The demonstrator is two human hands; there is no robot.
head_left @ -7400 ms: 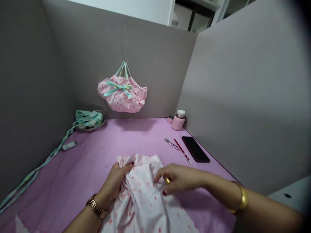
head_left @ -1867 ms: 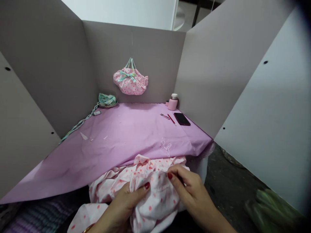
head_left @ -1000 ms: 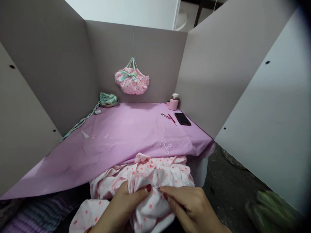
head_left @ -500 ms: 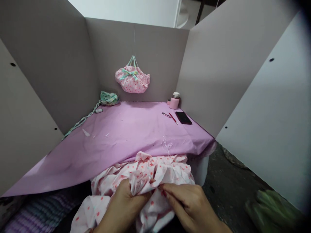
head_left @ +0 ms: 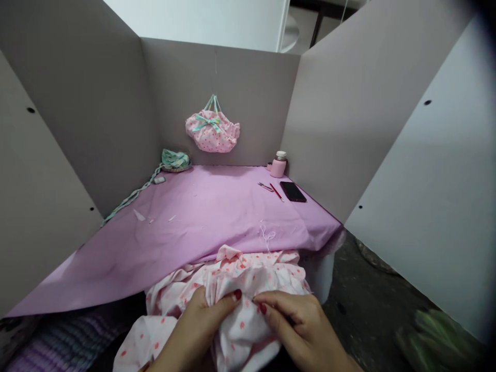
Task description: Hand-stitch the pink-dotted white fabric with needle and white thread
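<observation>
A pale pink cloth with red dots (head_left: 248, 330) lies bunched below the table's front edge, over my lap. My left hand (head_left: 203, 318) grips a gathered part of it, thumb pressed on top and the other fingers hidden underneath. Close to its right, my right hand (head_left: 300, 320) is closed in a pinch of thumb and index finger at the cloth. Whatever that pinch holds is too small to make out. Loose white thread (head_left: 267, 235) lies at the table edge just above the cloth.
Grey panels surround the purple-covered table (head_left: 217, 206). Small scissors (head_left: 265, 186), a red pencil (head_left: 277, 192), a phone (head_left: 293, 191) and a pink bottle (head_left: 278, 165) are at right. A dotted pouch (head_left: 213, 133) hangs behind; green cloth (head_left: 175, 159) sits at back left.
My left thumb has moved over the cloth, and its red nail now shows. The raised fold between my hands has been flattened and spread. My right hand stays pinched near the same place.
</observation>
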